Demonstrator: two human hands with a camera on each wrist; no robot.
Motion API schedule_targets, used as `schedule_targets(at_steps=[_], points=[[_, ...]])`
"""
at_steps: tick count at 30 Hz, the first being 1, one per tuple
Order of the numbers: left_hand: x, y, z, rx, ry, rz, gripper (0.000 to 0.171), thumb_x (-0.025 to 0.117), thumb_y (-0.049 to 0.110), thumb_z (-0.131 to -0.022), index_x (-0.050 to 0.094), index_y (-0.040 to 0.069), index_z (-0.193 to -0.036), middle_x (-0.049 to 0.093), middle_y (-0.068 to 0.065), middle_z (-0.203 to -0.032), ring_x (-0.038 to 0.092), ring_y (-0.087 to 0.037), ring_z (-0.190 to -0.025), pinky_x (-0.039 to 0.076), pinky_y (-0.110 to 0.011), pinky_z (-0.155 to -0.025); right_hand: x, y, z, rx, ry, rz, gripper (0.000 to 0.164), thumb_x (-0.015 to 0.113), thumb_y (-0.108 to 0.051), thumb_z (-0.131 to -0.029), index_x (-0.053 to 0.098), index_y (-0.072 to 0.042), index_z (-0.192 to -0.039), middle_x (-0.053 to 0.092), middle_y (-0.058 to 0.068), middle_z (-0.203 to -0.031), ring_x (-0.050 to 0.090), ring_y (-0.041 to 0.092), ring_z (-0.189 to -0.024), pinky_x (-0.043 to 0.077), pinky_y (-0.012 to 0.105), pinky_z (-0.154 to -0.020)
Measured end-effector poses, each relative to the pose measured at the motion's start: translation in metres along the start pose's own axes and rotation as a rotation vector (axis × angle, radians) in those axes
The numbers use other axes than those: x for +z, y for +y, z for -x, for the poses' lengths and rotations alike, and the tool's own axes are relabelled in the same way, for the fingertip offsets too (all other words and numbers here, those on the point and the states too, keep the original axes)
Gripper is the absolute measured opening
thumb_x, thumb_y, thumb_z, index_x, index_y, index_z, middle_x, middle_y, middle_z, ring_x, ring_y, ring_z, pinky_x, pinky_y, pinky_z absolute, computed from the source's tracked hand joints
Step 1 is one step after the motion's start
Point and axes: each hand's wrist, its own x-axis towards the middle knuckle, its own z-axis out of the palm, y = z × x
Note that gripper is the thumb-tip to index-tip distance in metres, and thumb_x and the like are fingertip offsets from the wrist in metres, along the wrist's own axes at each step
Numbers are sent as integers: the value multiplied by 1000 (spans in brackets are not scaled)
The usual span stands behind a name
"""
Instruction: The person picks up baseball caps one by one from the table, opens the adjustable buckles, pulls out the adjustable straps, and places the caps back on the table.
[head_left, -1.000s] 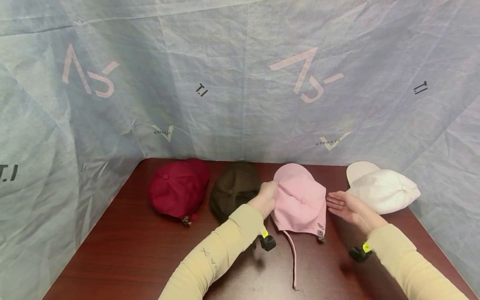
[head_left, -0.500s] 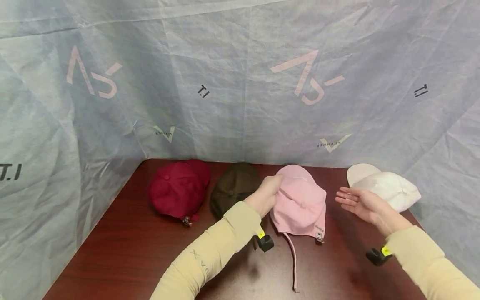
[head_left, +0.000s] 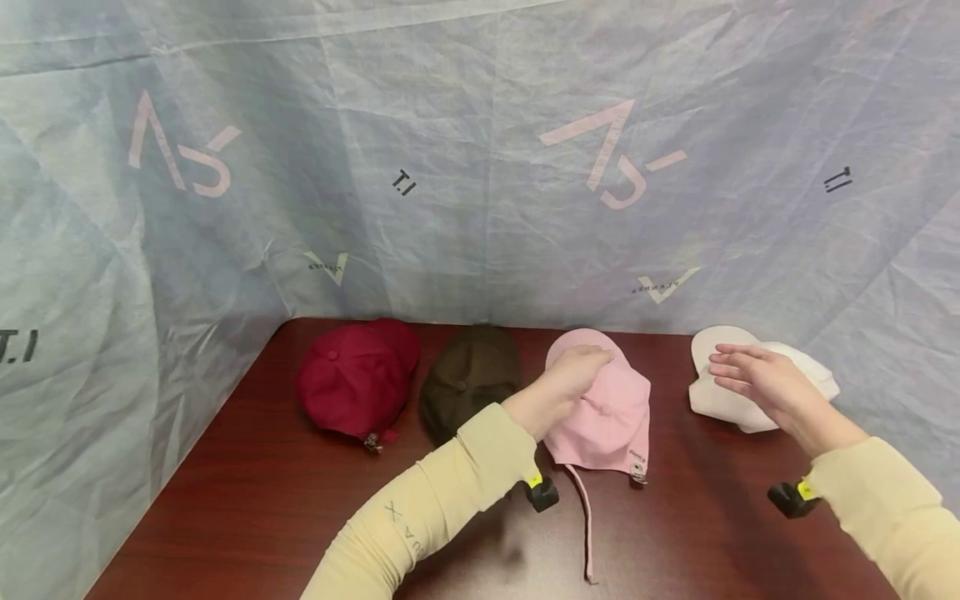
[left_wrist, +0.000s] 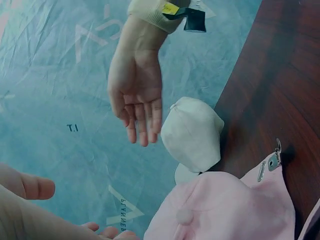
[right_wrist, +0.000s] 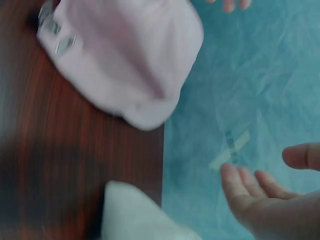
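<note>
A pink baseball cap [head_left: 626,408] lies on the table, brim toward the back, its loose strap [head_left: 588,525] trailing toward the front. My left hand [head_left: 558,392] is over its left side and overlaps the brim in the head view. In the left wrist view, that hand's thumb [left_wrist: 37,187] stands apart from the fingers, with nothing between them. Farther right is a white baseball cap [head_left: 723,400]. My right hand [head_left: 783,387] hovers over it with extended fingers, covering part of the crown. The right wrist view shows those fingers [right_wrist: 240,187] holding nothing.
A dark red cap [head_left: 352,379] and a dark olive cap [head_left: 468,375] sit to the left in the same row, the olive one partly behind my left forearm. Grey printed sheeting [head_left: 480,208] hangs behind and beside the brown table [head_left: 247,508].
My left hand has gone from the pink cap's left edge to over its brim area. My right hand has moved away rightward from beside the pink cap to above the white cap.
</note>
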Motion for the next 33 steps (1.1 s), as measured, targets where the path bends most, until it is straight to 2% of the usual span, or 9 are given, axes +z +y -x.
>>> schedule_targets(at_steps=[2, 6, 8, 16, 19, 20, 23, 26, 33], points=[[4, -2, 0, 18, 8, -44, 46, 57, 21, -94, 50, -3, -131, 50, -12, -137, 41, -24, -131, 31, -37, -110, -3, -2, 0, -41, 68, 209, 18, 42, -12, -100, 56, -11, -111, 65, -20, -91, 64, -2, -84, 53, 17, -76], [13, -6, 0, 15, 15, -105, 46, 59, 24, -93, 51, 2, -133, 53, -8, -136, 46, -23, -127, 41, -42, -103, -11, -3, -2, -71, 201, 570, 43, 42, -21, -100, 39, 9, -131, 55, -32, -87, 59, -13, -81, 51, 12, -73], [19, -8, -1, 12, 14, -123, 46, 60, 25, -92, 52, 4, -132, 54, -6, -134, 48, -22, -126, 42, -42, -101, -18, -3, -3, -79, 245, 640, 51, 42, -24, -100, 36, 14, -133, 53, -34, -85, 57, -15, -79, 51, 11, -72], [43, -21, -9, 8, 19, -191, 41, 61, 24, -92, 56, 6, -127, 58, -4, -128, 51, -18, -122, 39, -31, -104, -46, -4, -9, -96, 403, 774, 46, 45, -26, -97, 48, 11, -125, 49, -37, -75, 54, -17, -68, 49, 10, -62], [51, -24, -11, -14, 14, -211, 40, 61, 26, -92, 57, 8, -126, 59, -2, -126, 53, -17, -120, 40, -32, -103, -56, -9, -11, -71, 457, 864, 50, 45, -30, -97, 49, 10, -126, 52, -29, -79, 49, -17, -66, 48, 12, -59], [54, -25, -11, -18, 10, -211, 40, 61, 26, -92, 57, 8, -127, 59, -2, -126, 53, -17, -120, 41, -32, -103, -59, -10, -11, -60, 471, 886, 51, 44, -31, -97, 48, 11, -127, 58, -20, -82, 54, -10, -70, 50, 18, -63], [62, -27, -12, -27, 10, -176, 38, 62, 25, -91, 58, 8, -125, 60, -1, -123, 54, -18, -119, 42, -34, -101, -68, -15, -13, -21, 511, 944, 55, 40, -35, -97, 47, 10, -129, 63, 18, -106, 61, 25, -93, 50, 41, -79], [71, -27, -14, -28, 12, -129, 36, 63, 23, -91, 59, 8, -123, 61, -2, -120, 55, -20, -116, 44, -35, -99, -76, -18, -15, 10, 518, 973, 59, 36, -37, -98, 44, 11, -131, 39, 39, -131, 39, 55, -115, 39, 61, -86], [90, -32, -22, -33, 21, -102, 34, 63, 21, -90, 61, 6, -120, 62, -3, -118, 55, -20, -116, 42, -36, -101, -101, -16, -15, -16, 534, 1106, 55, 37, -34, -97, 50, 13, -123, 43, 41, -125, 41, 56, -109, 40, 58, -81]])
